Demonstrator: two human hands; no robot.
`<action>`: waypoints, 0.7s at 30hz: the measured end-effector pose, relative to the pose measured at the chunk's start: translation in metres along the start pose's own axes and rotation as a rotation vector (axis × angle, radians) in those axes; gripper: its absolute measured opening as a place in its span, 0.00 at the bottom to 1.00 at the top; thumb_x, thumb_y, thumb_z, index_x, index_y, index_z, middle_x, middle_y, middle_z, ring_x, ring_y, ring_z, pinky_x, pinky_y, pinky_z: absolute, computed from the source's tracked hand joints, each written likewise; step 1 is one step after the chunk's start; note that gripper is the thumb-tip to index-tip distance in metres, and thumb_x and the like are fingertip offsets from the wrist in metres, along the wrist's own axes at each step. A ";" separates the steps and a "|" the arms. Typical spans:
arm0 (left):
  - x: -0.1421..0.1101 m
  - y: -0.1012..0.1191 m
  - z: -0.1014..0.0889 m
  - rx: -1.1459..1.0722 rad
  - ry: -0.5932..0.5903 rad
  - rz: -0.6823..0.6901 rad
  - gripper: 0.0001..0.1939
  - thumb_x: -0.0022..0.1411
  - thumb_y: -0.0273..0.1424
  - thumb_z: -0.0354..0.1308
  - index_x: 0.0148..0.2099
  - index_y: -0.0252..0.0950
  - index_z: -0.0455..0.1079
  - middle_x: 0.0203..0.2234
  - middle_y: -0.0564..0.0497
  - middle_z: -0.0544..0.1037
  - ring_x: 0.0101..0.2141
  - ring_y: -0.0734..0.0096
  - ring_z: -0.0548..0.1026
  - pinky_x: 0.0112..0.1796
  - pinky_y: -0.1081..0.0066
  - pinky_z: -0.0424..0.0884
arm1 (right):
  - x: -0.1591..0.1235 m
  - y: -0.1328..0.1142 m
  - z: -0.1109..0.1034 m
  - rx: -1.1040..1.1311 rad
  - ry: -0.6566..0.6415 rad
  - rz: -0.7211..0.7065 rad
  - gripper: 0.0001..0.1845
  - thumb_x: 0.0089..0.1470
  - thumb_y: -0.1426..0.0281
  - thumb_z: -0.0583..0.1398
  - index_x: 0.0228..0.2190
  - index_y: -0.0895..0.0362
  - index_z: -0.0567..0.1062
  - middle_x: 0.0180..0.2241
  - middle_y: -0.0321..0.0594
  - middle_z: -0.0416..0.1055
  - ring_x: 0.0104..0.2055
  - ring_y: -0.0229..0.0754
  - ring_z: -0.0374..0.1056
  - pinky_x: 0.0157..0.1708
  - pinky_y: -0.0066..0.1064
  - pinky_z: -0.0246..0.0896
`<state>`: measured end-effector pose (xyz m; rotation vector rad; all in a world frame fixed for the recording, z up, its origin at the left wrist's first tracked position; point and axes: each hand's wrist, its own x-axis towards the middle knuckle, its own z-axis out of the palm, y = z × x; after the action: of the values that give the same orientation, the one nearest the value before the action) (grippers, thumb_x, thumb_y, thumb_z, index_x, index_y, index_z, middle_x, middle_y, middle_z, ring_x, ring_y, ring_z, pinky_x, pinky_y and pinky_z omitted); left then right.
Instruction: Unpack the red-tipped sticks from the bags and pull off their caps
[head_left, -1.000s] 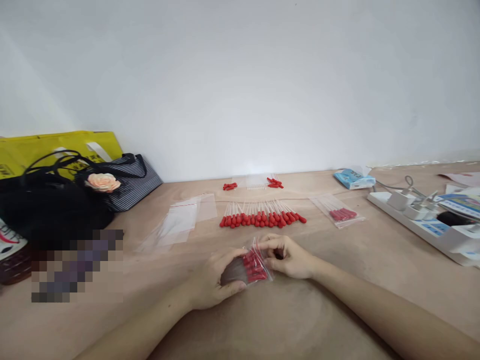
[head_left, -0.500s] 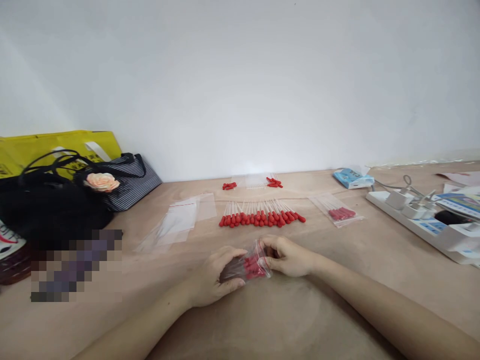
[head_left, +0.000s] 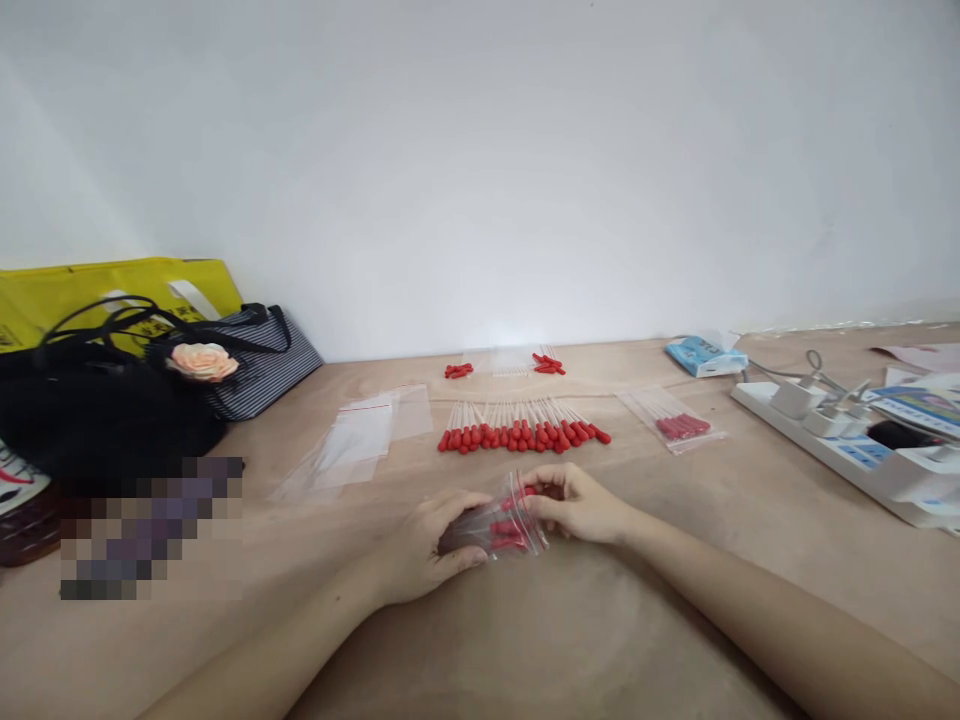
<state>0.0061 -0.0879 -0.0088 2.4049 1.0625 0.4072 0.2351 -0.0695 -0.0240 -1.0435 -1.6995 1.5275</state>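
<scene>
From where I stand, the person's left hand has its grip curved round the back part of a clear zip bag, thumb on the near side and fingers on the far side. The bag lies between the two hands, low over the desk, its red-lined mouth turned toward the right hand. Inside, red bulbs sit close to that mouth, just beyond the left fingertips.

The right grip is narrow, thumb and forefinger bent at the bag's opening beside the uppermost bulb. The plastic glares there, so I can't tell whether those fingers close on the bulb, on the bag's edge, or on both.

Just beyond the hands, a row of red-bulbed droppers lies with white stems pointing at the wall. Flat clear bags overlap on the left; a filled bag lies on the right.
</scene>
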 end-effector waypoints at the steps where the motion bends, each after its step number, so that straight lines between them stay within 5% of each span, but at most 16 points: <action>1: 0.000 -0.001 0.000 0.002 0.001 -0.003 0.21 0.57 0.38 0.52 0.53 0.43 0.55 0.47 0.50 0.68 0.44 0.66 0.68 0.45 0.64 0.64 | 0.000 0.001 -0.003 0.047 0.037 0.036 0.12 0.42 0.65 0.61 0.29 0.60 0.72 0.18 0.31 0.66 0.18 0.31 0.61 0.18 0.23 0.55; 5: -0.001 -0.003 -0.002 0.021 0.035 -0.025 0.22 0.56 0.40 0.53 0.52 0.43 0.57 0.47 0.50 0.68 0.45 0.64 0.67 0.44 0.64 0.64 | -0.003 0.001 -0.022 0.224 0.161 0.076 0.10 0.37 0.68 0.63 0.25 0.60 0.71 0.20 0.34 0.70 0.20 0.32 0.65 0.24 0.26 0.62; 10: 0.000 -0.004 -0.006 0.026 0.044 -0.027 0.22 0.55 0.40 0.54 0.51 0.41 0.59 0.46 0.47 0.68 0.45 0.63 0.68 0.44 0.63 0.65 | -0.011 -0.008 -0.064 0.261 0.230 -0.043 0.10 0.35 0.69 0.66 0.23 0.60 0.72 0.21 0.35 0.71 0.20 0.31 0.64 0.23 0.24 0.60; 14: 0.001 -0.003 -0.008 0.024 0.054 0.008 0.19 0.55 0.38 0.54 0.49 0.40 0.61 0.45 0.47 0.69 0.44 0.64 0.68 0.43 0.64 0.66 | -0.011 -0.017 -0.089 0.381 0.463 -0.160 0.11 0.33 0.66 0.67 0.21 0.58 0.71 0.21 0.33 0.70 0.22 0.33 0.66 0.24 0.25 0.61; 21: 0.000 -0.004 -0.008 -0.008 0.058 0.037 0.17 0.56 0.37 0.54 0.48 0.40 0.62 0.44 0.48 0.69 0.44 0.64 0.68 0.44 0.63 0.65 | 0.031 -0.015 -0.048 0.176 0.605 -0.296 0.14 0.37 0.61 0.65 0.24 0.57 0.70 0.22 0.35 0.70 0.25 0.37 0.67 0.29 0.30 0.63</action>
<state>0.0008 -0.0830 -0.0045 2.4226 1.0406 0.4960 0.2581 -0.0189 -0.0044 -0.9800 -1.2067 1.0136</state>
